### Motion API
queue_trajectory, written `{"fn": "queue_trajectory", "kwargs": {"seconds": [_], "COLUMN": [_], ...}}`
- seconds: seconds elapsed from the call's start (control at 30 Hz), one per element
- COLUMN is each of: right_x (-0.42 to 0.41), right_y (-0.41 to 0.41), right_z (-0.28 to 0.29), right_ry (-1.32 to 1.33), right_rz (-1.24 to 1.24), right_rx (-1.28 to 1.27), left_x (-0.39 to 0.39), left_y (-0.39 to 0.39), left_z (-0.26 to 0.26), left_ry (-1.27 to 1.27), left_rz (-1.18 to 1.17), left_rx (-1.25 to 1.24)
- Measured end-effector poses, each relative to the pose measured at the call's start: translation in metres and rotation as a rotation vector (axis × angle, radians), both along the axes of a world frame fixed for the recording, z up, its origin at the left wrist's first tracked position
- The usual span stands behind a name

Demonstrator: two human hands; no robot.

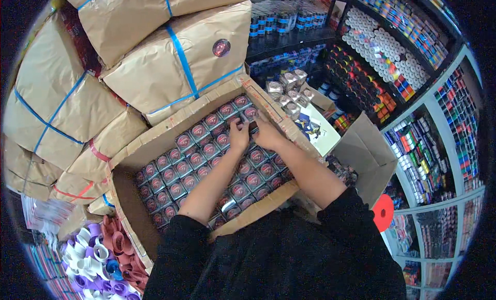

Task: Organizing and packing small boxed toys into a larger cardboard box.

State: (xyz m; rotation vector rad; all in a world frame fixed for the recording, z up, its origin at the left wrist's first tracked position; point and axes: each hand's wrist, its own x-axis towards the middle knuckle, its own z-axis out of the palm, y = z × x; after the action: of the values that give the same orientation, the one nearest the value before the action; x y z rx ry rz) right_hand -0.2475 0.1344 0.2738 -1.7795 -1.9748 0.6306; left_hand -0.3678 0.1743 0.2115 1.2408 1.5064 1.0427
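Observation:
Before me is a large open cardboard carton [130, 203] holding rows of small clear-sided boxes [195, 159], each with a round reddish emblem on top. Towards the far right corner of the carton, my left hand [239, 136] is bent over the boxes with its thumb and fingers close together. Just beside it, my right hand [268, 134] has its fingers at the side of one small box [250, 113]. What lies under both palms is hidden. Along the far wall, some boxes stand higher than the rest, as a partial upper layer.
Brown paper bundles [143, 83] tied with blue strapping are piled behind and left. More small boxes [288, 85] and a pale printed sheet [323, 137] lie beyond the carton's right side. Shelves of thread spools [387, 54] rise at right. White, purple and brown rolls [100, 257] sit lower left.

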Motion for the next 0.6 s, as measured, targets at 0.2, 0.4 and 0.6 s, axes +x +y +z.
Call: {"fn": "queue_trajectory", "kwargs": {"seconds": [0.2,0.4,0.6], "right_x": [-0.004,-0.004,0.000], "right_y": [-0.005,-0.007,-0.006], "right_z": [0.004,0.000,0.000], "right_ry": [0.043,0.079,-0.044], "right_rz": [-0.035,-0.042,-0.017], "right_rx": [0.193,-0.019,0.012], "left_x": [-0.009,-0.013,-0.044], "left_y": [-0.001,0.005,-0.025], "left_z": [0.001,-0.007,0.026], "left_ry": [0.016,-0.028,0.218], "left_rz": [-0.033,-0.121,-0.253], "left_rx": [0.049,0.119,0.290]}}
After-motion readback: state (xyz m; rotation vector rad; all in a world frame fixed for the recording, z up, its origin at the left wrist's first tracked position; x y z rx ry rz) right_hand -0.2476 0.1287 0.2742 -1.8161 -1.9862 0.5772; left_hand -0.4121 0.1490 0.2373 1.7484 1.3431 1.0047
